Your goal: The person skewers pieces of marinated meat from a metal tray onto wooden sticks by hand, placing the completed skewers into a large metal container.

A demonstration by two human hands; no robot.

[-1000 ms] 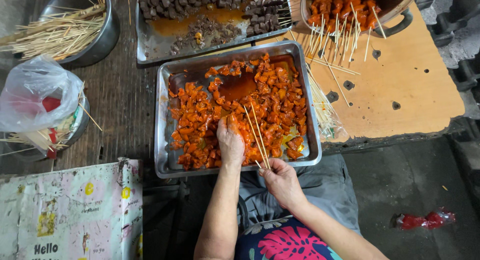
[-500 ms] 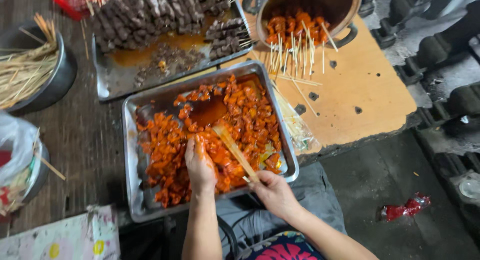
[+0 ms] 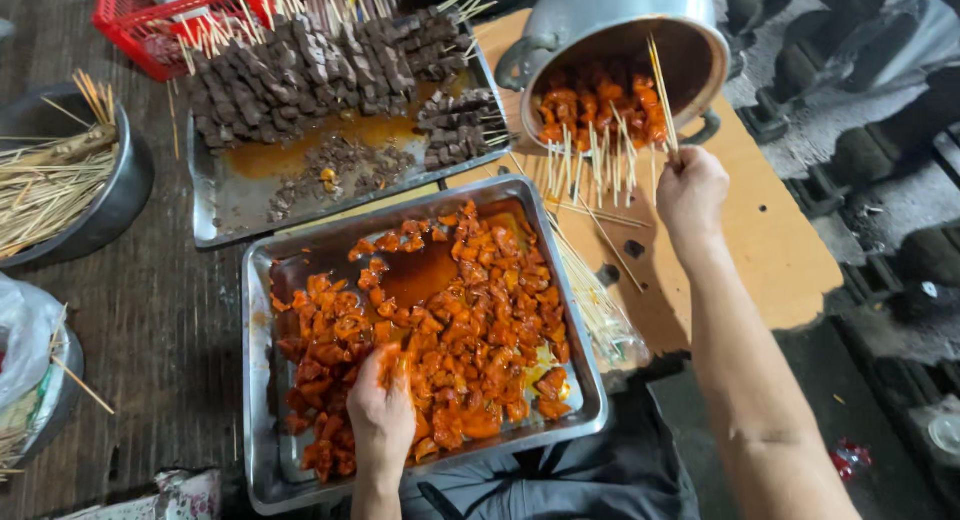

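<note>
Reaching into the rectangular steel tray of orange marinated meat chunks (image 3: 300, 470), the left hand (image 3: 381, 416) curls loosely over a few pieces near the front edge, while the right hand (image 3: 690, 192) is clenched on a thin bamboo skewer (image 3: 660, 92) at the mouth of the tipped round metal pot (image 3: 610, 10), where finished orange skewers (image 3: 600, 130) already pile up. Judging by the tray, still nearly full, most of the threading seems left, though a second steel tray of dark meat skewers (image 3: 225, 195) looks complete. Packaging is sparse: a red plastic basket (image 3: 120, 10) at top left, a clear plastic bag (image 3: 25, 325) at the left edge and a red wrapper (image 3: 852, 458) on the ground.
</note>
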